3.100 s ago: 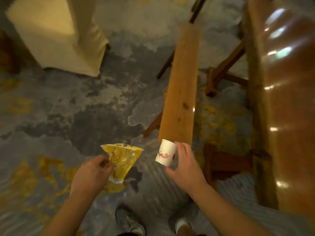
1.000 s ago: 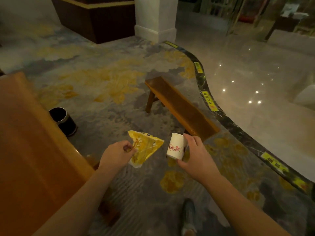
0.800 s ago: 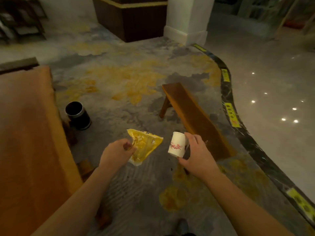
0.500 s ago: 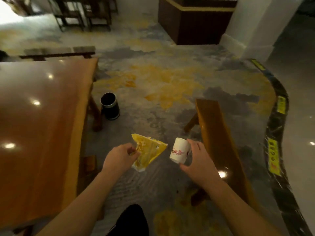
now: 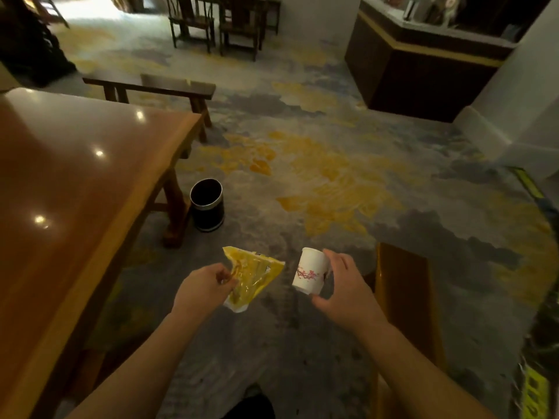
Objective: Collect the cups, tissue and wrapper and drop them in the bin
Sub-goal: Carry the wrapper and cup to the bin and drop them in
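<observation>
My left hand [image 5: 202, 288] pinches a crumpled yellow wrapper [image 5: 251, 276] by its upper edge, held out over the carpet. My right hand [image 5: 344, 288] grips a white paper cup [image 5: 309, 275] with a red flower print, tilted a little to the left. A round black bin [image 5: 207, 204] with a silver rim stands open on the floor ahead and to the left, beside the table leg. Whether more cups are stacked inside the held cup is hidden, and no tissue shows.
A long polished wooden table [image 5: 75, 189] fills the left side. A wooden bench [image 5: 405, 294] runs along my right, another bench [image 5: 157, 86] stands beyond the table. A dark counter [image 5: 423, 65] and chairs [image 5: 211, 22] are farther back on the patterned carpet.
My view has swung left, bringing the table and the bin into the left centre and nearer. Both hands keep the same hold on the wrapper and the cup.
</observation>
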Demonstrator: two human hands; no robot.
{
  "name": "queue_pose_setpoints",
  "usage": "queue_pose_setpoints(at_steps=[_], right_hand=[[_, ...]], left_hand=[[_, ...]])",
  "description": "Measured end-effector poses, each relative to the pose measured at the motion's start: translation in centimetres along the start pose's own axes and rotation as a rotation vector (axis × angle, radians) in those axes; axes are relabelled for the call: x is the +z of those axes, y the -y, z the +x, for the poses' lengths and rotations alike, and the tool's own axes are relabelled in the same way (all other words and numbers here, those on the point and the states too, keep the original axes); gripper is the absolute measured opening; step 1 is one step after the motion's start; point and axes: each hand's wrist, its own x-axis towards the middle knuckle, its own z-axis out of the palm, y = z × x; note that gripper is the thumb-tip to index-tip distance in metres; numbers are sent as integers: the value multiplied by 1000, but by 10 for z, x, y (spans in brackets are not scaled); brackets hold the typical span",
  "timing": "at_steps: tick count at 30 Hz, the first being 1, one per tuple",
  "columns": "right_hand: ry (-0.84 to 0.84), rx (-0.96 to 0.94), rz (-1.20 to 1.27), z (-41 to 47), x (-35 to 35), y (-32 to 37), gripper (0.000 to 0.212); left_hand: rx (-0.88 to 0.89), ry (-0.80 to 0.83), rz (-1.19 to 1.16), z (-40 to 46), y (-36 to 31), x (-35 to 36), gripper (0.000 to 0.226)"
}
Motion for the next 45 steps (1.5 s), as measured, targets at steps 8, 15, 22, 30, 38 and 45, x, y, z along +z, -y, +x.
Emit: queue_pose_setpoints(at_steps=[8, 15, 22, 30, 38, 45], right_hand=[[55, -34, 84, 152, -17, -58, 94], [136, -217, 101, 314, -11, -127, 91], [278, -410, 98, 472, -38, -166, 92], [432, -602, 36, 612, -11, -137, 91], [559, -685, -31, 751, 59, -83, 92], [688, -679, -139, 856, 113, -40, 90]], left_hand=[[-61, -40, 35, 133, -71, 10, 19], [-189, -134, 21, 249, -112, 43, 19], [-384, -252, -56, 338, -175, 58, 19], [-626, -337, -114, 404, -180, 55, 17], [-792, -403, -244, 521, -106, 34, 15], [-885, -325, -332, 615, -52, 11, 19]])
